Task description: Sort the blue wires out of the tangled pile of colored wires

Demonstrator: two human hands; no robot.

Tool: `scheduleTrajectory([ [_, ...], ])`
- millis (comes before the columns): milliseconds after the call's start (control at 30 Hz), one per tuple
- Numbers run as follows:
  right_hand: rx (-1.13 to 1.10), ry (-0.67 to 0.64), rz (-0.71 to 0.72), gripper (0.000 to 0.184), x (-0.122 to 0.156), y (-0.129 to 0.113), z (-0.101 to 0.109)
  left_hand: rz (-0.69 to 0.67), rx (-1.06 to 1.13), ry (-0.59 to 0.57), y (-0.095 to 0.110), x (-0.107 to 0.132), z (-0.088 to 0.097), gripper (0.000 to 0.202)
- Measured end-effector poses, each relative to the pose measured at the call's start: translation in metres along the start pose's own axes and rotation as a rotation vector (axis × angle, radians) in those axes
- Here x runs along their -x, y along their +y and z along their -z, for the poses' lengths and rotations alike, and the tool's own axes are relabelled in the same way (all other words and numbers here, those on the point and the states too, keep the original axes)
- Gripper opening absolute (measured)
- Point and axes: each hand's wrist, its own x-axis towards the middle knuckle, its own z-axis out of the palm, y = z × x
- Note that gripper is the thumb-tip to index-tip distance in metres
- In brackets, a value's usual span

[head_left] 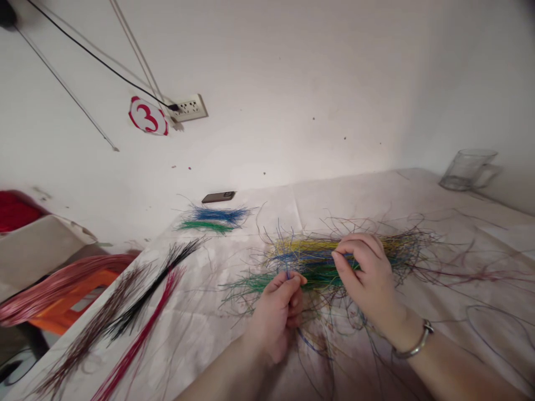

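Note:
A tangled heap of thin coloured wires [401, 248], yellow, blue and green, lies on the white table [343, 195] in front of me. My left hand [278, 314] is closed in a pinch on thin blue wires at the heap's near left edge. My right hand [365, 273], with a metal bangle on the wrist, rests on the heap with its fingers curled and pinched into the wires. The two hands are a short way apart.
Sorted bundles lie to the left: brown wires [90, 331], black wires [154, 284], red wires [140, 337], and blue and green wires [213, 220] further back. A phone [218, 196] lies by the wall. A clear jug [468, 170] stands far right. Pink wires [54, 287] drape over an orange stool.

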Motion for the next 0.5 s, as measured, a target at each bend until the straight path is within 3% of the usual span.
scheduleTrajectory([
  [267,-0.020,0.069,-0.009,0.010,0.0006,-0.0045,0.0060,-0.106,-0.030,0.023,0.0001,0.0019,0.0000,0.018],
  [500,-0.054,0.028,0.062,0.013,0.0003,-0.0092,0.0060,-0.277,-0.189,0.069,-0.0003,0.0018,-0.0012,0.026],
])
